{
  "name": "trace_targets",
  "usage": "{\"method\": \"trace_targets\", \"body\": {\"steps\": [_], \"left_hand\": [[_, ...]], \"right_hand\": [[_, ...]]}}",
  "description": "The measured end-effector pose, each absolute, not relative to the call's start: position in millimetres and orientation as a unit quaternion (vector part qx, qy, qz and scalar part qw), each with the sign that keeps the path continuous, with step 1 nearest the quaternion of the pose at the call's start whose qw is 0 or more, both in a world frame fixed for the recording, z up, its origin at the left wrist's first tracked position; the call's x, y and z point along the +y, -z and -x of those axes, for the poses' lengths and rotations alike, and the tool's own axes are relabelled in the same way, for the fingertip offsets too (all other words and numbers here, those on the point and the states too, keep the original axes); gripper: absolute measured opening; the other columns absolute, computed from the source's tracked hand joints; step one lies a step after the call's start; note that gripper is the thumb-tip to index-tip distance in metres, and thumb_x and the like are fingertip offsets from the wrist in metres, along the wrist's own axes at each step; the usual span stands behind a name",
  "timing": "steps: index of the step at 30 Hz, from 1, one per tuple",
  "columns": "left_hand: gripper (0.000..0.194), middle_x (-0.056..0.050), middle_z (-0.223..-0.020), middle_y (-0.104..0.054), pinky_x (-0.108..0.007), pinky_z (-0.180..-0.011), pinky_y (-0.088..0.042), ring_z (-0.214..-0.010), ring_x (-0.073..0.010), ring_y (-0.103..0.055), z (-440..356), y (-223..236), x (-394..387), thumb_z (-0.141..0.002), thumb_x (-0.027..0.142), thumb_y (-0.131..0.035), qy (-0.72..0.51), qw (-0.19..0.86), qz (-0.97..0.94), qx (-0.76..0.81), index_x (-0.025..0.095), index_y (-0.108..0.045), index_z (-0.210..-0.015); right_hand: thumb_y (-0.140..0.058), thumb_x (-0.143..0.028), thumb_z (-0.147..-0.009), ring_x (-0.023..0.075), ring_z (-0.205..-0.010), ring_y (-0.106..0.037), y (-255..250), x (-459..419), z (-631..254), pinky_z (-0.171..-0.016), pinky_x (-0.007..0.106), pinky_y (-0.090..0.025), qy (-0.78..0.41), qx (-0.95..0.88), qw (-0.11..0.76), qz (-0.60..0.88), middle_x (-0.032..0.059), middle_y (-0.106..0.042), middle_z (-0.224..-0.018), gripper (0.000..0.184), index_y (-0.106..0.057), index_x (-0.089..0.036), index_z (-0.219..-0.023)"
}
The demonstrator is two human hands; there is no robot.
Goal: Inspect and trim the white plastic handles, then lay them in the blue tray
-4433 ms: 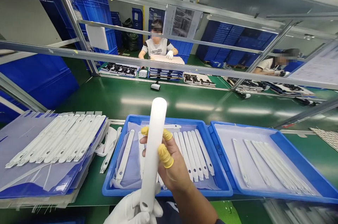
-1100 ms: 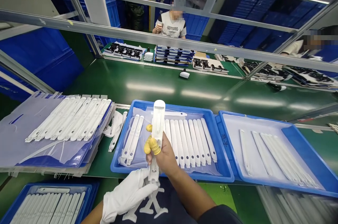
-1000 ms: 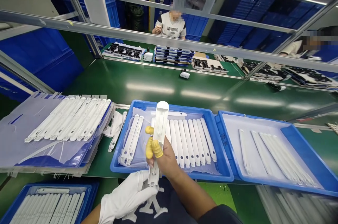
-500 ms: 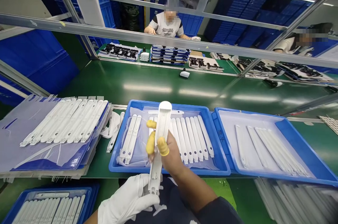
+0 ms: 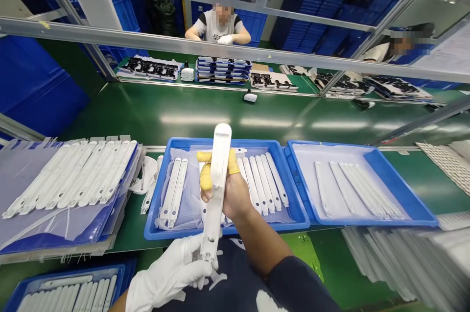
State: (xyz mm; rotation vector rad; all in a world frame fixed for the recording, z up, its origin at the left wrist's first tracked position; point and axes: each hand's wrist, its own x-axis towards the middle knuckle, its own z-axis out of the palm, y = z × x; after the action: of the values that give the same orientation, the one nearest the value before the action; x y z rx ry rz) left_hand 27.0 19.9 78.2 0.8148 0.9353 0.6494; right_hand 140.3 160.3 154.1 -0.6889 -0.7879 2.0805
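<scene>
A long white plastic strip-shaped part is held tilted in front of me, its rounded end up and its notched end down. My left hand, in a white glove, pinches the lower end. My right hand, bare with yellow finger cots, grips the upper half from behind, fingers along both edges. Behind the part stands a blue tray lined with white film, where similar white strips lie in rows left and right. The held part and my right hand hide the tray's middle.
At left, several white strips lie on a stack of film-covered sheets. A second blue tray with strips adjoins at right. Another filled tray sits lower left. Metal rails cross ahead; a co-worker sits beyond them.
Both hands still hold the white part. My right thumb has moved from its front face to the right edge. The view has shifted, and the co-worker's hands have come together.
</scene>
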Motion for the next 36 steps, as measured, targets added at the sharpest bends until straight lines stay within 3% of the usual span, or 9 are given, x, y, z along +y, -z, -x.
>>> {"method": "trace_targets", "body": {"steps": [3,7,12,14,18,24,28,32,36], "left_hand": [[0.041,-0.004,-0.077,-0.069,-0.020,-0.052,-0.050,-0.055,-0.0095,-0.057,-26,-102,30,-0.078,0.050,-0.082,-0.367,0.788,-0.325,0.372,0.015,-0.066,-0.091],[0.043,-0.002,-0.074,-0.069,-0.014,-0.048,-0.048,-0.050,-0.0061,-0.057,-28,-128,38,-0.075,0.049,-0.086,-0.412,0.812,-0.268,0.314,0.016,-0.064,-0.092],[0.067,-0.005,-0.085,-0.077,-0.017,-0.051,-0.054,-0.053,-0.0094,-0.065,-28,-138,39,-0.074,0.044,-0.088,-0.455,0.778,-0.254,0.352,0.022,-0.063,-0.132],[0.071,-0.006,-0.086,-0.078,-0.018,-0.051,-0.055,-0.052,-0.0104,-0.065,-28,-139,40,-0.073,0.044,-0.089,-0.474,0.753,-0.267,0.368,0.022,-0.062,-0.136],[0.048,-0.005,-0.074,-0.075,-0.022,-0.058,-0.058,-0.059,-0.0142,-0.069,-29,-140,42,-0.081,0.049,-0.081,-0.466,0.721,-0.305,0.413,0.015,-0.075,-0.114],[0.047,-0.005,-0.073,-0.075,-0.025,-0.059,-0.058,-0.059,-0.0154,-0.070,-29,-138,43,-0.085,0.056,-0.074,-0.440,0.741,-0.317,0.395,0.013,-0.074,-0.103],[0.040,-0.006,-0.081,-0.076,-0.024,-0.056,-0.057,-0.059,-0.0147,-0.070,-28,-133,44,-0.085,0.051,-0.076,-0.476,0.754,-0.310,0.330,0.014,-0.071,-0.099],[0.046,-0.007,-0.071,-0.075,-0.025,-0.052,-0.055,-0.055,-0.0170,-0.069,-29,-130,46,-0.085,0.056,-0.074,-0.474,0.755,-0.315,0.326,0.012,-0.074,-0.097],[0.063,-0.006,-0.057,-0.069,-0.026,-0.045,-0.050,-0.046,-0.0169,-0.064,-30,-132,49,-0.093,0.068,-0.052,-0.465,0.729,-0.318,0.388,0.012,-0.078,-0.082]], "right_hand": [[-0.044,-0.070,-0.095,0.0069,-0.040,-0.033,-154,158,-138,-0.037,0.020,-0.034,-0.847,-0.278,0.376,0.254,-0.0054,-0.052,-0.060,0.060,-0.069,-0.020,-0.116],[-0.047,-0.059,-0.100,0.0055,-0.043,-0.032,-162,161,-135,-0.037,0.015,-0.030,-0.857,-0.240,0.390,0.237,-0.0069,-0.048,-0.063,0.045,-0.067,-0.021,-0.114],[-0.056,-0.051,-0.098,0.0043,-0.046,-0.033,-164,171,-130,-0.038,0.013,-0.028,-0.843,-0.218,0.413,0.268,-0.0078,-0.046,-0.065,0.032,-0.065,-0.020,-0.104],[-0.063,-0.048,-0.094,0.0042,-0.047,-0.034,-160,175,-128,-0.039,0.013,-0.029,-0.824,-0.224,0.425,0.299,-0.0080,-0.046,-0.067,0.028,-0.064,-0.021,-0.104],[-0.072,-0.040,-0.088,0.0040,-0.054,-0.045,-152,177,-125,-0.043,0.012,-0.036,-0.768,-0.256,0.471,0.351,-0.0072,-0.052,-0.074,0.025,-0.063,-0.025,-0.105],[-0.062,-0.040,-0.095,0.0090,-0.084,-0.066,-155,174,-127,-0.064,0.017,-0.055,-0.768,-0.245,0.498,0.319,-0.0005,-0.068,-0.110,0.021,-0.063,-0.025,-0.110],[-0.053,-0.043,-0.099,0.0100,-0.081,-0.067,-158,172,-129,-0.062,0.019,-0.056,-0.783,-0.252,0.483,0.301,0.0019,-0.071,-0.115,0.025,-0.065,-0.024,-0.110],[-0.055,-0.041,-0.099,0.0094,-0.075,-0.064,-159,168,-129,-0.059,0.019,-0.055,-0.802,-0.258,0.452,0.294,0.0028,-0.072,-0.113,0.025,-0.065,-0.022,-0.110],[-0.056,-0.040,-0.098,0.0087,-0.068,-0.062,-158,164,-126,-0.057,0.020,-0.054,-0.818,-0.267,0.432,0.271,0.0002,-0.072,-0.106,0.022,-0.064,-0.025,-0.111]]}}
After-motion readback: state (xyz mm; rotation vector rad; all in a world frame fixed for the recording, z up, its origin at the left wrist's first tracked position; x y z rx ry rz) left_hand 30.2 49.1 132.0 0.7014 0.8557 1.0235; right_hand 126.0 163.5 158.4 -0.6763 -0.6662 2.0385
